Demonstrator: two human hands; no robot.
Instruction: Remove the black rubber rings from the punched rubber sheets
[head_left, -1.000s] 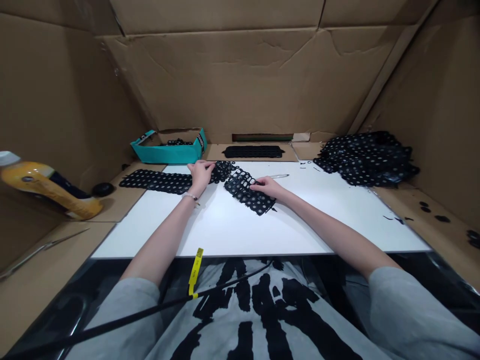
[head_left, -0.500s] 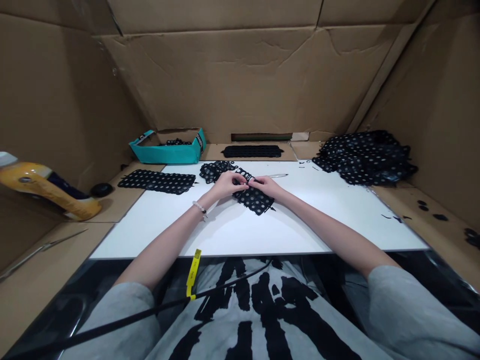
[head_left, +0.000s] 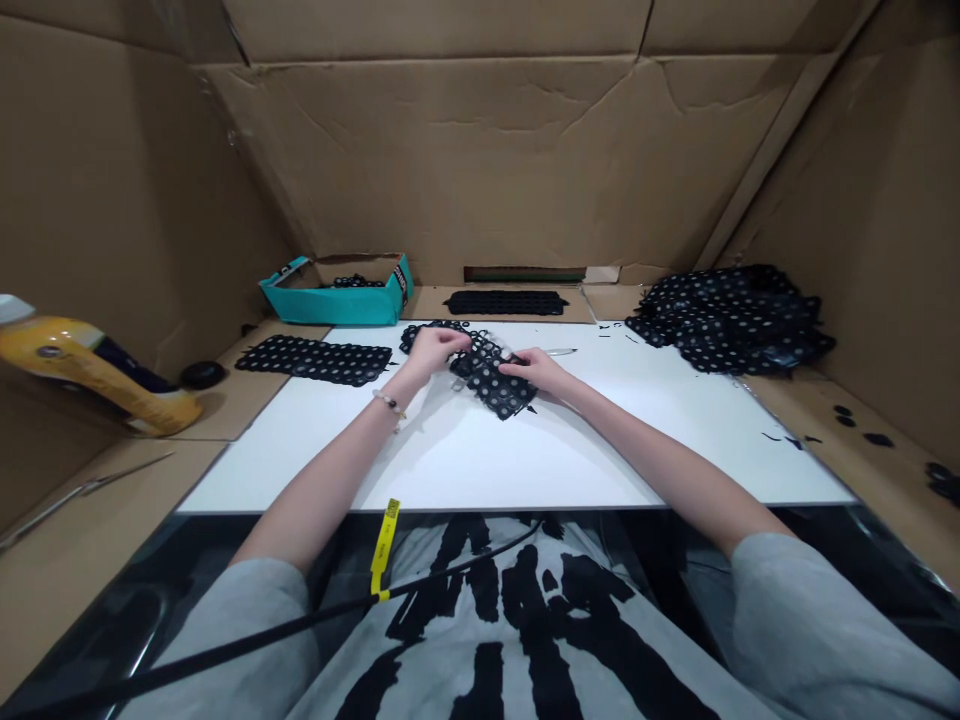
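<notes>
A black sheet dotted with pale round spots [head_left: 501, 392] lies slanted at the middle of the white board. My right hand [head_left: 541, 370] pinches its upper right edge between thumb and fingers. Up and to the left, my left hand [head_left: 436, 353] has its fingertips pressed together beside the sheet's far end; whatever is in them is too small to make out. Small black rings [head_left: 412, 334] are heaped just behind my left hand. A thin pen-like tool [head_left: 561, 351] lies past my right hand.
Another dotted sheet [head_left: 315, 360] rests at left and a stack of them [head_left: 731, 318] at back right. Behind stand a teal box [head_left: 337, 307] holding black pieces and a dark strip [head_left: 506, 302]. Scissors [head_left: 90, 487] and a yellow bottle [head_left: 97, 375] are at far left; cardboard walls [head_left: 450, 160] enclose the board.
My left hand has moved up and left, away from my right hand. The dotted sheet has shifted slightly left, with my right hand still on it.
</notes>
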